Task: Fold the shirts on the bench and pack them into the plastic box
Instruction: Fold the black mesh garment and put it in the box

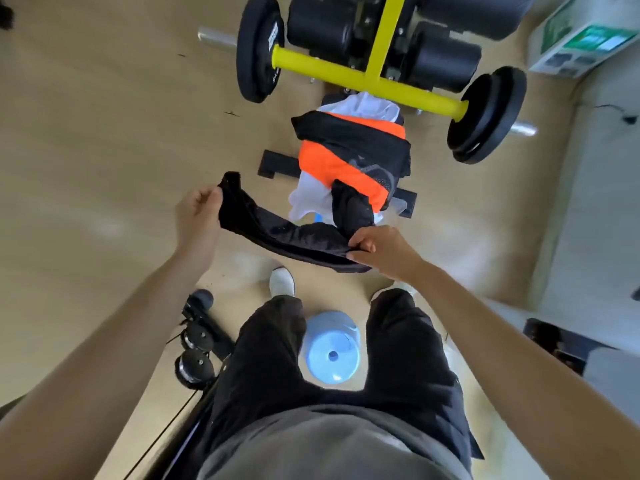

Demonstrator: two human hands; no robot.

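Observation:
A black shirt (287, 233) hangs stretched between my two hands above the floor. My left hand (199, 213) pinches its left end, and my right hand (375, 245) grips its right end near the bench's near end. Part of this black cloth still trails up onto the pile. On the bench (273, 162) lie an orange shirt (329, 164), another black shirt (363, 140) across it, and a white shirt (360, 105) underneath. No plastic box is clearly visible.
A barbell with black plates (258, 50) and a yellow frame (374, 81) stands beyond the bench. A blue stool (332, 348) sits between my legs. Dumbbells (195, 351) lie at the lower left. A white wall runs along the right.

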